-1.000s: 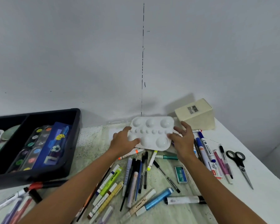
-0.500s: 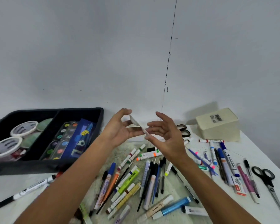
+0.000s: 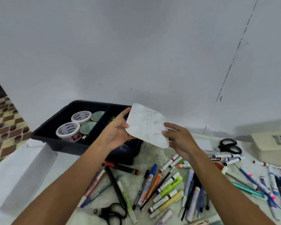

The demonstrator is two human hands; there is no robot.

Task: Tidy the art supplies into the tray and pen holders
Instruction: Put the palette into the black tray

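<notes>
Nearest, scattered on the table (image 3: 23, 168): pens and markers (image 3: 167, 187), plus black scissors (image 3: 110, 213). Above them, raised in the air, a white paint palette (image 3: 147, 125), tilted. Left hand (image 3: 116, 133) gripping its left edge, thumb on top, fingers curled beneath. Right hand (image 3: 179, 138) pinching the right edge with its fingertips. Just behind, a black tray (image 3: 55, 127), divided in two, tape rolls (image 3: 75, 125) in the left compartment. Step in hand, likely: carrying the palette to the tray. Next, probably: lowering it flat into a free compartment, then letting go.
</notes>
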